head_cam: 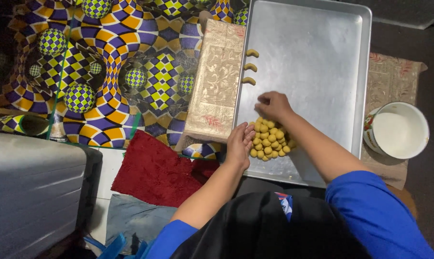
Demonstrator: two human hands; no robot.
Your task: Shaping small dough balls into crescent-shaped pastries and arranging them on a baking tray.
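The left hand (239, 144) lies open, palm down, at the tray's (317, 62) near left edge, its fingertips touching the heap of yellow dough balls (269, 139). The right hand (273, 105) hovers over the far side of the heap with fingers curled; whether it grips a ball cannot be told. Three curved dough pieces (249, 67) lie in a column along the tray's left side. A white cup (399, 130) stands right of the tray.
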